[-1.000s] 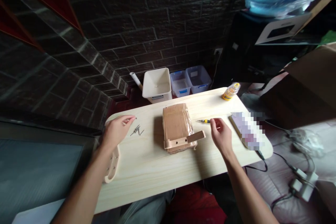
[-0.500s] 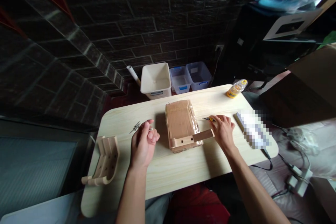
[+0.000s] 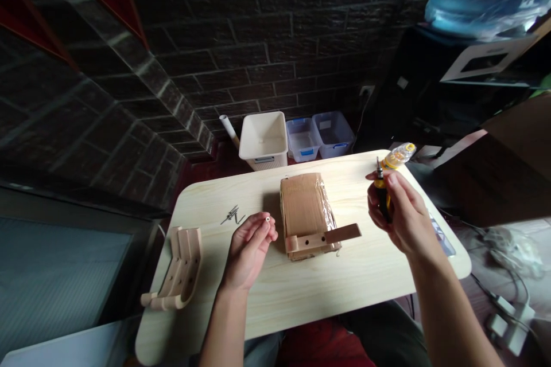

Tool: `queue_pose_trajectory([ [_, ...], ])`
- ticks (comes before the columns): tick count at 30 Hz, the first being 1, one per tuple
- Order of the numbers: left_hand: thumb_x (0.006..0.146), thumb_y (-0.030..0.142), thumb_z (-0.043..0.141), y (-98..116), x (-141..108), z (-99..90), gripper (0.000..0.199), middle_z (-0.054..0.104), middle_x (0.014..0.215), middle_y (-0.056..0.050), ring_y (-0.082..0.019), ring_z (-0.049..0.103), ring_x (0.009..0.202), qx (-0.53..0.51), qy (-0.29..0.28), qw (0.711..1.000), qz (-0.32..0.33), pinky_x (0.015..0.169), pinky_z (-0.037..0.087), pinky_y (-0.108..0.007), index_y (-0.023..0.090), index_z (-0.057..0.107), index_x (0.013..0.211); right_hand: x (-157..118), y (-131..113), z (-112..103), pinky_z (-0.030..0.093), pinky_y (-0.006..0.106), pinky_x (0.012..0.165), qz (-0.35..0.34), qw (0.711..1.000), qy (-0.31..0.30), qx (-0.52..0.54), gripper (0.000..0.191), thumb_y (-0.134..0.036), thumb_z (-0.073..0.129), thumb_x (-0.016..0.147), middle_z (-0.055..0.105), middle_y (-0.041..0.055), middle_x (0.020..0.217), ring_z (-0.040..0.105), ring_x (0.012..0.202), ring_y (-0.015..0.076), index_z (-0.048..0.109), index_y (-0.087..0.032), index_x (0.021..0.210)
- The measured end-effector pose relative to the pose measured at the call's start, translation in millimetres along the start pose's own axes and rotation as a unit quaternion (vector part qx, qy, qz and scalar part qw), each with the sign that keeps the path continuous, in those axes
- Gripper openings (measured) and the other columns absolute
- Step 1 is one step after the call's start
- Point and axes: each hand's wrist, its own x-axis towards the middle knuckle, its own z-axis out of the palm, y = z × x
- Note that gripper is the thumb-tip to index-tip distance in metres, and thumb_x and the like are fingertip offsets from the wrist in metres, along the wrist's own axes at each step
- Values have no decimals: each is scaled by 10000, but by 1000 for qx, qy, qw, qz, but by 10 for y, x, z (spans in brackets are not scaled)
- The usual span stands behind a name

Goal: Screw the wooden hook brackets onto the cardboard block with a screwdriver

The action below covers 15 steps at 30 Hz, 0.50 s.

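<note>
My left hand (image 3: 250,249) pinches a small pale round piece (image 3: 267,219) between thumb and fingertip, just left of a cardboard box (image 3: 303,203). Across the near end of that box lies a wooden piece (image 3: 316,240) with two dark holes, its right end jutting past the box edge. My right hand (image 3: 402,212) is raised over the table's right side, fingers wrapped round a yellow and black screwdriver (image 3: 382,192) with its tip up. Several dark screws (image 3: 233,214) lie left of the box. More curved wooden pieces (image 3: 178,269) sit at the table's left end.
On the table (image 3: 275,312), a clear bottle (image 3: 399,155) with a yellow label stands at the back right, behind my right hand. A white bin (image 3: 263,135) and two clear tubs (image 3: 302,139) are beyond the far edge. A flat item (image 3: 442,235) lies at the right edge.
My right hand has lifted the screwdriver off the table area and turned it upright. My left hand has rotated, bringing the small piece up into view at its fingertips. The view has shifted slightly.
</note>
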Motion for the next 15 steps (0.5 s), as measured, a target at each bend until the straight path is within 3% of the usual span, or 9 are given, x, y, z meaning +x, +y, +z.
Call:
queue_pose_trajectory([
  [3, 831, 256, 873, 21, 2, 13, 177, 708, 884, -19, -76, 615, 743, 4, -9, 1000, 22, 710, 550, -202, 217, 810, 992, -134, -6, 119, 179, 163, 364, 64, 997, -32, 33, 320, -534, 562, 1041, 479, -69, 670, 302, 409, 36, 669, -257, 1160],
  [5, 860, 250, 848, 51, -17, 46, 151, 698, 864, -16, -85, 614, 756, 22, -26, 998, 51, 739, 553, -221, 218, 804, 1001, -236, 10, 204, 251, 160, 393, 73, 996, -56, -10, 326, -531, 563, 1046, 468, -66, 667, 374, 458, 51, 688, -263, 1183],
  [8, 917, 254, 791, 135, -106, 150, 107, 688, 848, -17, -99, 615, 769, 67, -69, 991, 92, 759, 544, -241, 209, 781, 1013, -370, -29, 358, 467, 200, 602, 6, 982, -134, -135, 232, -429, 615, 1046, 619, -13, 801, 588, 691, 95, 739, -248, 1121],
  [10, 961, 285, 741, 210, -201, 244, 94, 688, 842, -21, -99, 614, 757, 95, -111, 985, 97, 733, 530, -231, 195, 751, 987, -433, -91, 449, 498, 225, 736, -51, 958, -196, -204, 170, -344, 622, 1051, 706, 10, 906, 642, 823, 117, 751, -245, 1099],
  [13, 990, 320, 703, 314, -340, 386, 130, 715, 855, -22, -84, 626, 678, 118, -165, 977, 66, 703, 539, -231, 190, 696, 989, -492, -168, 517, 467, 220, 709, -114, 924, -240, -275, 152, -274, 651, 1034, 719, 2, 934, 633, 804, 104, 754, -261, 1145],
  [15, 979, 308, 719, 362, -400, 463, 134, 737, 863, -28, -81, 649, 648, 131, -166, 976, 43, 726, 572, -249, 183, 670, 976, -518, -189, 524, 444, 213, 646, -132, 911, -251, -299, 198, -260, 670, 1022, 696, -4, 925, 607, 747, 91, 747, -281, 1203],
])
